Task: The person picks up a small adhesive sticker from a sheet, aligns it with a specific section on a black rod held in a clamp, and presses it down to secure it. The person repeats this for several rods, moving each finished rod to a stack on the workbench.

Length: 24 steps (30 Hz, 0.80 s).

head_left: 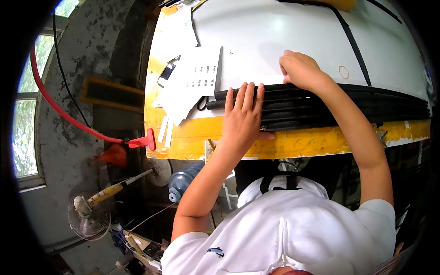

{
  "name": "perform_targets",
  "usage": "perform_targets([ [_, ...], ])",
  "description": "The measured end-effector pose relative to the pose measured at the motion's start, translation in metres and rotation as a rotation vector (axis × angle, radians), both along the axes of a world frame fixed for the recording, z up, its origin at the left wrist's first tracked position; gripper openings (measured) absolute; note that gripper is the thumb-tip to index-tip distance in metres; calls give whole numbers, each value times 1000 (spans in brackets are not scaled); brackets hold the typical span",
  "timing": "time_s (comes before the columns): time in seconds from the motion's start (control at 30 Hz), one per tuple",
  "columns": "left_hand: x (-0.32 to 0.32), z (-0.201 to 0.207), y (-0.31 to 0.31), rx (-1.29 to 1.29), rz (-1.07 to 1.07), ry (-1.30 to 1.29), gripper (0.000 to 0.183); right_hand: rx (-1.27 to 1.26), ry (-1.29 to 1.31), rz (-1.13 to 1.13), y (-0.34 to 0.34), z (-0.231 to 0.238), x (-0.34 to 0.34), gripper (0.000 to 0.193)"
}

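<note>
Several long black tubes [293, 106] with a woven-looking surface lie side by side along the near edge of the table. My left hand [243, 112] rests flat across their left ends, its fingers stretched out and the thumb over the near side. My right hand [299, 69] is closed, with fingers curled down at the far edge of the bundle. What its fingertips hold, if anything, is hidden. A thin tan rubber band [343, 72] lies on the white tabletop, to the right of my right hand.
The table [256, 36] has a yellow near edge [302, 147]. White printed sheets [204, 68] lie left of the tubes, and a black strip [352, 46] crosses the far right. Beyond the table's left edge are a red hose [78, 123], a blue water jug [183, 181] and a fan [89, 217].
</note>
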<state>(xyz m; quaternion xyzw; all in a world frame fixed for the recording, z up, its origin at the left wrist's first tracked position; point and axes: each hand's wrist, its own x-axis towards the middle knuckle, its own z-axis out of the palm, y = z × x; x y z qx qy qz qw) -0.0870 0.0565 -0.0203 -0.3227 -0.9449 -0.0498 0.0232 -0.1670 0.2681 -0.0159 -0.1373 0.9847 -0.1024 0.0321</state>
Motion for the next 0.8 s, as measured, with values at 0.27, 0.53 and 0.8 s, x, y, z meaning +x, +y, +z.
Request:
perform_targets([
  [0.27,7,-1,4,-29,35,12,119,137,-53,-59,-23,9,8,11],
  [0.53,9,-1,4,-34,26,39,121,-82,-276,35,1,-2,-3,12],
  [0.8,5,-7,6,-11,-37,72,119,-357,20,-185,36,-5,-29,14],
])
